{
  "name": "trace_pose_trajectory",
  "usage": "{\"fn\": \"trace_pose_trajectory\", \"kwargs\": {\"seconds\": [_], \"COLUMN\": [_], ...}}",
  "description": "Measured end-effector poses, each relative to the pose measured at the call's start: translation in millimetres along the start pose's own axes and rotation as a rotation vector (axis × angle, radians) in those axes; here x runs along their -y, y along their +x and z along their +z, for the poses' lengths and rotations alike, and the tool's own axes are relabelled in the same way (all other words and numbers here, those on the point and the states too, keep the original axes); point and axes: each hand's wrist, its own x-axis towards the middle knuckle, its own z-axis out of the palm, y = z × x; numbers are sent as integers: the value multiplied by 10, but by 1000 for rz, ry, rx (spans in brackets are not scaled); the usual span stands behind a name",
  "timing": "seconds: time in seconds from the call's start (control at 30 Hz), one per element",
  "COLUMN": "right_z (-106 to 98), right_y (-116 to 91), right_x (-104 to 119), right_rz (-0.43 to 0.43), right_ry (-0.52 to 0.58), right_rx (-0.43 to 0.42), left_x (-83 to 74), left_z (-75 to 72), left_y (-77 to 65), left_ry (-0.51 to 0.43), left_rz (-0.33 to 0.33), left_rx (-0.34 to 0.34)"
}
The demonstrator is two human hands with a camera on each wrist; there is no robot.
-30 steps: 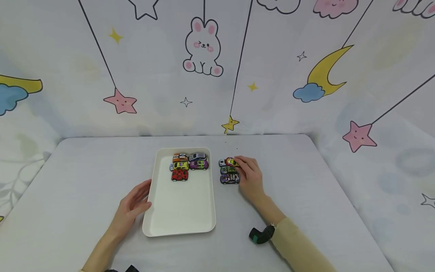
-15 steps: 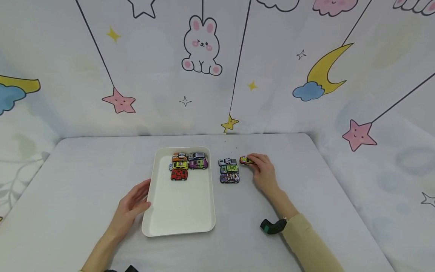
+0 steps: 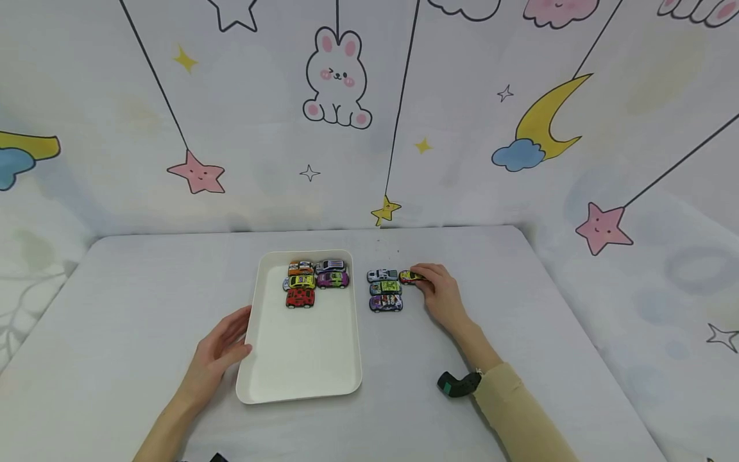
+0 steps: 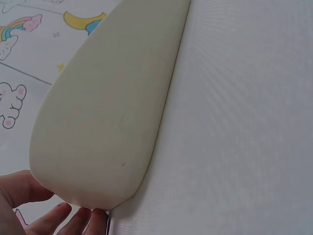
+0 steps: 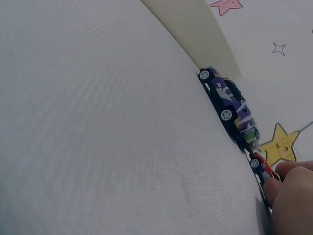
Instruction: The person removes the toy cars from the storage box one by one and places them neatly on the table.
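In the head view my right hand (image 3: 443, 295) pinches a red and yellow toy car (image 3: 408, 277) between thumb and fingers, partly covering it. The car stands on the table at the right end of a silver-white toy car (image 3: 383, 275). Below that one are a green toy car (image 3: 385, 288) and a purple toy car (image 3: 385, 303), stacked in a column. My left hand (image 3: 216, 353) rests its fingertips against the left side of a white tray (image 3: 300, 359). In the left wrist view, fingers (image 4: 58, 213) touch the outer wall of the tray (image 4: 107, 107).
Several toy cars sit at the tray's far end, among them a red one (image 3: 300, 298), a yellow one (image 3: 299, 282) and a purple-green one (image 3: 333, 280). The white-covered table (image 3: 156, 282) ends at a cartoon-printed backdrop (image 3: 260, 115).
My right hand first drew the red and yellow car off to the right, away from the silver-white car, then brought it back left beside that car. The left hand stays at the tray.
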Motion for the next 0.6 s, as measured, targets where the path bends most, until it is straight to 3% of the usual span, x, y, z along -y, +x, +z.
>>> {"fn": "trace_pose_trajectory", "kwargs": {"seconds": [0.6], "right_z": [10], "right_y": [-3], "right_x": [-25], "right_rz": [51], "right_ry": [54], "right_rx": [17], "left_x": [27], "left_z": [-16], "left_y": [4], "left_ry": [-34], "left_rz": [24], "left_rx": [2]}}
